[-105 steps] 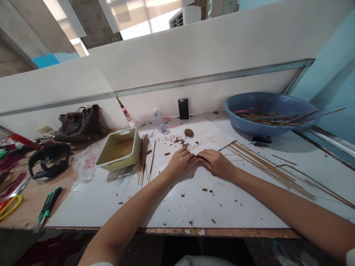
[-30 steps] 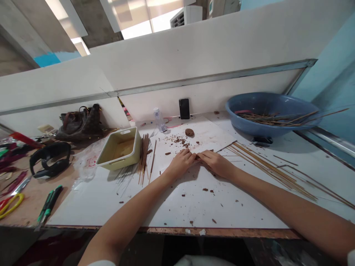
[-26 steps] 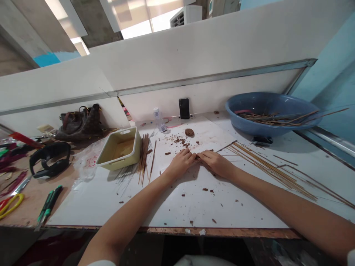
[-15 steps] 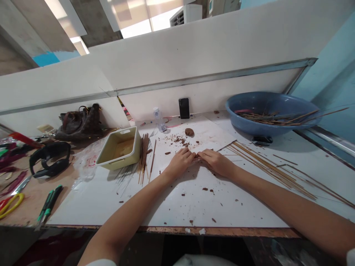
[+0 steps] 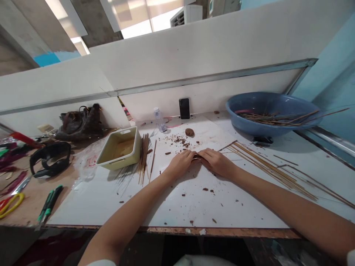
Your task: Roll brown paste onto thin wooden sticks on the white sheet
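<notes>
Over the middle of the white sheet [image 5: 166, 207], my left hand [image 5: 181, 162] and my right hand [image 5: 215, 162] are close together, fingers closed. Both pinch a thin brown stick [image 5: 196, 156], which shows in the small gap between them; the fingers cover most of it. Just beyond lies a lump of brown paste [image 5: 189, 132], with brown crumbs [image 5: 180, 140] scattered in front of it. To the left rests a bundle of brown-coated sticks [image 5: 144, 155]. On the right, several long tan sticks [image 5: 271, 170] lie slantwise.
A yellow-green basin [image 5: 119, 160] stands left of my hands, and a large blue tub [image 5: 271, 127] holding sticks is at the back right. A bottle [image 5: 159, 120] and a phone [image 5: 184, 108] stand at the back. Scissors [image 5: 12, 205] and green-black cutters [image 5: 50, 203] lie far left.
My fingers have shifted slightly along the stick, and a bit more of it shows between my hands. Everything else on the table stays in place.
</notes>
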Demonstrator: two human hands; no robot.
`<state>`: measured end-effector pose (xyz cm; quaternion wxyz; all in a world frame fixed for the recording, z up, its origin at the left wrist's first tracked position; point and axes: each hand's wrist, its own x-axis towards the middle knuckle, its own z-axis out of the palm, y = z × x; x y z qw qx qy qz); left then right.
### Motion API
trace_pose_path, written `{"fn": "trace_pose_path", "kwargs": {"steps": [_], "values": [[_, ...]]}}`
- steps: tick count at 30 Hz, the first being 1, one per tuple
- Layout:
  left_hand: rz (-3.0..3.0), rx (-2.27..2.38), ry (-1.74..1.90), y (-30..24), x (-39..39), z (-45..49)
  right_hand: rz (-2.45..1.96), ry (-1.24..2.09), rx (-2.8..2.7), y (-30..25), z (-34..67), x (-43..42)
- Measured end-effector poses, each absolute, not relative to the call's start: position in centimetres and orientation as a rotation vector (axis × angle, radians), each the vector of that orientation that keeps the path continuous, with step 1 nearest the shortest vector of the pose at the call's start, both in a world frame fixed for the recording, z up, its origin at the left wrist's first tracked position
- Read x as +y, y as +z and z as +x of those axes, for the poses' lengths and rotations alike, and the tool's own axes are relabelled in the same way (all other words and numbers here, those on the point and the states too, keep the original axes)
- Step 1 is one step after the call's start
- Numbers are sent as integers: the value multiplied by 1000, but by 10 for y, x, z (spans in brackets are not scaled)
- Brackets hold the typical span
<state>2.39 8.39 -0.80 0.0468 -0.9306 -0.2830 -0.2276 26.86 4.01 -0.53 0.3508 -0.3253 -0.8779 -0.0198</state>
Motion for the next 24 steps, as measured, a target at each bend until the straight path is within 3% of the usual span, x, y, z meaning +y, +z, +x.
{"fn": "trace_pose_path", "kwargs": {"steps": [24], "values": [[-2801,-790,-599,-3,87,22,-862,-58,-2310,-9,270,43]]}}
